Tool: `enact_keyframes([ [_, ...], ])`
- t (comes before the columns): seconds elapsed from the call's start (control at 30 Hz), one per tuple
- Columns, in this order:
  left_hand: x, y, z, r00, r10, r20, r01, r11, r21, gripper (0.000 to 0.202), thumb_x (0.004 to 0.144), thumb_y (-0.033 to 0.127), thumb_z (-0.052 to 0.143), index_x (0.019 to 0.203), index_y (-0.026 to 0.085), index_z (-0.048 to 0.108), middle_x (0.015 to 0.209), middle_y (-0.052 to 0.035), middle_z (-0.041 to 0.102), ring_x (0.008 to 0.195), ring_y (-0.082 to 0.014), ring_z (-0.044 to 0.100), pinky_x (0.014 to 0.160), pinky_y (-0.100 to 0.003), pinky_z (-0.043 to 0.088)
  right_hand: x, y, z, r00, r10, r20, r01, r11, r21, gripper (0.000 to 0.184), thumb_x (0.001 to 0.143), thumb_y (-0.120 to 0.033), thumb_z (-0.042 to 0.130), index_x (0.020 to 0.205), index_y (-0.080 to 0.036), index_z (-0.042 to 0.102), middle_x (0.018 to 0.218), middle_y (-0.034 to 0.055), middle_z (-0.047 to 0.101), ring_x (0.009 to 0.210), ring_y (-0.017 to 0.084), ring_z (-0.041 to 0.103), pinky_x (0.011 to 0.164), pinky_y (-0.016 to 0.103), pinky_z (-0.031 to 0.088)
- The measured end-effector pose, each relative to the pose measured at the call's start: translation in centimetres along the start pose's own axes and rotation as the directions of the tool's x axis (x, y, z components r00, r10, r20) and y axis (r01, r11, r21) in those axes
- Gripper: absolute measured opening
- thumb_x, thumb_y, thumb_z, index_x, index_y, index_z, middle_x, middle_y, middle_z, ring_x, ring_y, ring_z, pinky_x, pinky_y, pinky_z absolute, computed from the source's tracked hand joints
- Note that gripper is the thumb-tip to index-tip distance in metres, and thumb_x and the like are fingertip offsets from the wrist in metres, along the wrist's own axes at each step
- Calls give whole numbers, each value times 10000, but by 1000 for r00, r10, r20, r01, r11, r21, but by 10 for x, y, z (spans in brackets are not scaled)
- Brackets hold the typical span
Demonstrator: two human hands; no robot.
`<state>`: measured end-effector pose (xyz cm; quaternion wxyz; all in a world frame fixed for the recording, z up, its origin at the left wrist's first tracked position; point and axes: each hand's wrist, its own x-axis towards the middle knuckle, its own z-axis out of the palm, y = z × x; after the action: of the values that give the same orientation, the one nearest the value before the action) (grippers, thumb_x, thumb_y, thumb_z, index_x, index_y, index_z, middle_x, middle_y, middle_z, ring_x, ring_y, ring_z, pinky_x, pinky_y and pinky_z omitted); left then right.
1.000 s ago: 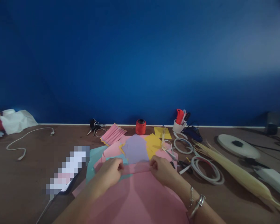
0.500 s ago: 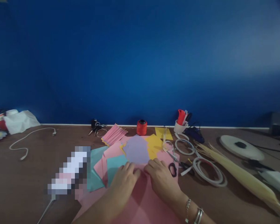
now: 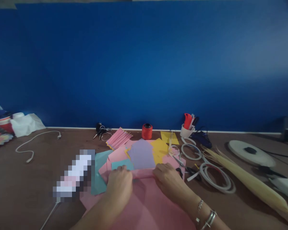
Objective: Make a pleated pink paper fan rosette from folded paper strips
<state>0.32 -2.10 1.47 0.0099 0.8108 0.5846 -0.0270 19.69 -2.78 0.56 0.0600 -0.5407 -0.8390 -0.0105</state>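
Observation:
A large pink sheet of paper [image 3: 144,204] spreads under both forearms, its far edge raised as a narrow folded band between my hands. My left hand [image 3: 120,182] is closed on the left end of this band, fingertips curled out of sight. At the right end my right hand [image 3: 168,179] grips the same band, thumb side inward. Just beyond lie a lilac paper piece [image 3: 141,155], a yellow paper piece [image 3: 159,150] and a turquoise paper piece [image 3: 122,164]. Scissors [image 3: 180,162] rest beside my right hand, their handles partly hidden.
A blurred-out phone [image 3: 74,175] with a cable lies left. Pleated pink paper [image 3: 119,138], keys [image 3: 100,130], a red spool [image 3: 147,131] and a pen cup [image 3: 187,130] line the back. Coiled white strips [image 3: 216,179] and a pale dried husk bundle [image 3: 247,179] lie right.
My left hand has moved left, away from my right hand, so the folded pink band now shows between them. The whole view has shifted slightly.

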Motion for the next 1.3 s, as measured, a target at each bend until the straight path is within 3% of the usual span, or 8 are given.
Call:
enact_keyframes([
  [0.1, 9, -12, -6, 961, -25, -276, -2, 995, -96, 268, 783, 53, 419, 791, 144, 670, 823, -112, 645, 784, -241, 613, 652, -334, 445, 3, 4, 2, 998, 21, -52, -18, 999, 49, 204, 785, -57, 496, 697, -164, 645, 736, 50, 636, 690, 164, 560, 654, 290, 313],
  [0.2, 13, -17, -4, 817, -47, -575, -147, 947, -286, 236, 810, 116, 410, 859, 155, 637, 835, -86, 647, 823, -214, 599, 728, -319, 453, 4, 9, 6, 977, 163, -136, -134, 970, 204, 215, 759, -57, 491, 666, -171, 648, 683, 38, 644, 663, 162, 575, 627, 269, 346],
  [0.37, 10, 0, 3, 944, -109, -311, -170, 647, -743, 252, 858, 294, 447, 881, 158, 658, 604, -9, 633, 543, -139, 569, 538, -230, 431, 2, 8, 14, 895, 226, -385, -27, 888, 460, 192, 797, -107, 481, 744, -182, 649, 697, 33, 655, 646, 158, 590, 618, 257, 416],
  [0.53, 5, 22, 6, 971, -157, -181, -107, 390, -915, 318, 835, 436, 517, 803, 146, 644, 661, -21, 664, 616, -143, 601, 569, -205, 443, -1, -13, 11, 830, 61, -554, 164, 923, 347, 208, 833, -85, 466, 839, -181, 651, 757, 47, 655, 683, 160, 591, 652, 276, 443],
  [0.73, 7, 16, 16, 906, -186, -381, -167, 669, -724, 329, 890, 309, 437, 627, 166, 573, 562, -1, 589, 521, -119, 539, 519, -216, 399, -6, -30, 1, 844, -100, -527, 254, 940, 228, 226, 869, -80, 449, 953, -173, 637, 801, 54, 631, 705, 155, 565, 649, 274, 456],
  [0.87, 12, 2, 20, 796, 59, -602, -297, 905, -304, 260, 862, 134, 407, 1007, 177, 619, 851, -65, 621, 789, -192, 571, 702, -309, 451, -14, -28, -4, 718, -200, -666, 338, 937, 83, 253, 854, -84, 472, 1049, -164, 614, 772, 55, 605, 747, 173, 547, 667, 295, 445],
  [1.1, 11, 2, 10, 930, 92, -356, -101, 995, -6, 253, 844, 105, 443, 1011, 152, 628, 887, -86, 584, 854, -254, 533, 732, -387, 422, -24, -29, -7, 668, -95, -738, 184, 982, 40, 297, 806, -113, 550, 1054, -258, 624, 804, 37, 599, 799, 179, 541, 794, 339, 418],
  [1.3, 10, 9, 7, 960, 76, -271, -88, 996, -34, 280, 841, 51, 420, 948, 147, 660, 910, -97, 607, 870, -248, 534, 737, -381, 394, -13, -32, -4, 816, -89, -571, 56, 996, -75, 368, 860, -208, 501, 1221, -264, 550, 1255, 61, 565, 1226, 272, 391, 1059, 493, 162],
])
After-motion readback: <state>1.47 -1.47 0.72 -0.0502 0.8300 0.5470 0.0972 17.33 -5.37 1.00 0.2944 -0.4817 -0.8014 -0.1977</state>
